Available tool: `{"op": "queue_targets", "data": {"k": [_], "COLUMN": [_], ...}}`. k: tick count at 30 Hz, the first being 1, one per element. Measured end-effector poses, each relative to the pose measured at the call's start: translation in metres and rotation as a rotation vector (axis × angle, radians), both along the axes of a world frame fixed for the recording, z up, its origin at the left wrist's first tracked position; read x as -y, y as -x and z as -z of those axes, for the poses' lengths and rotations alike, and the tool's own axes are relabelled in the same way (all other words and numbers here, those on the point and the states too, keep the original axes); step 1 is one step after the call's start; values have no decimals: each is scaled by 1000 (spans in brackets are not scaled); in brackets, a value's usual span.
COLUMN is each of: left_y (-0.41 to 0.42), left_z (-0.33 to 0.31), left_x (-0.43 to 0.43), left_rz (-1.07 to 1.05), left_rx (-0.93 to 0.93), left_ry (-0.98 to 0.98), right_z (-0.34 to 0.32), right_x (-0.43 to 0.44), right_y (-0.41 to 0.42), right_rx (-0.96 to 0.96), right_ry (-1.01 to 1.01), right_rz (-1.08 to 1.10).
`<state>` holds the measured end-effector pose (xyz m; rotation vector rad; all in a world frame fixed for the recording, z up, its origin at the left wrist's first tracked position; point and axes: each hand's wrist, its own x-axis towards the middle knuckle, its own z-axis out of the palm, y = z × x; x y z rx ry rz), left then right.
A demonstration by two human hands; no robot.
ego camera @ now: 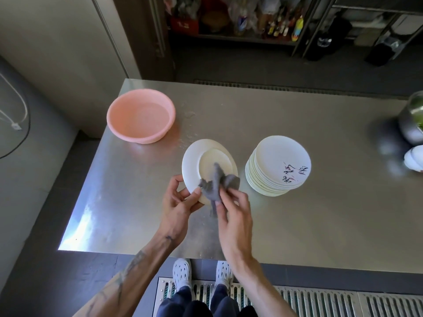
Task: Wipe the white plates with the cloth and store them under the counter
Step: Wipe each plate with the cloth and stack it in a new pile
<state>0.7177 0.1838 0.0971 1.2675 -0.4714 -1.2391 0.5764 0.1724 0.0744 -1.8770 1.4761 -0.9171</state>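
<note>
With my left hand (180, 200) pinching the plate (206, 156) by its 7 o'clock rim, at 9 o'clock of the stack (278, 165), and the fingers (220, 208) of my right hand (234, 213) gripping the cloth (216, 185) against it, I'd wipe outward while turning it.

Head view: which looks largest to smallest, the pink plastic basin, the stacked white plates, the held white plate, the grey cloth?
1. Alike, unranked: round pink plastic basin and stack of white plates.
2. Next: single white plate, held nearer the camera, so unsure.
3. Smallest: crumpled grey cloth.
</note>
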Motion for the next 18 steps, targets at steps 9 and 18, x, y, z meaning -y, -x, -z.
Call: {"op": "queue_targets", "data": {"k": [9, 18], "left_y": [11, 0], "left_z": [-3, 0], "left_x": [0, -13], "left_rz": [-31, 122], "left_rx": [-29, 37], "left_ry": [27, -20], "right_z": [3, 1], "right_x": [-3, 80], "right_y": [-8, 32], "right_rx": [31, 54], "right_ry": [51, -76], "right_rz": [-1, -12]}}
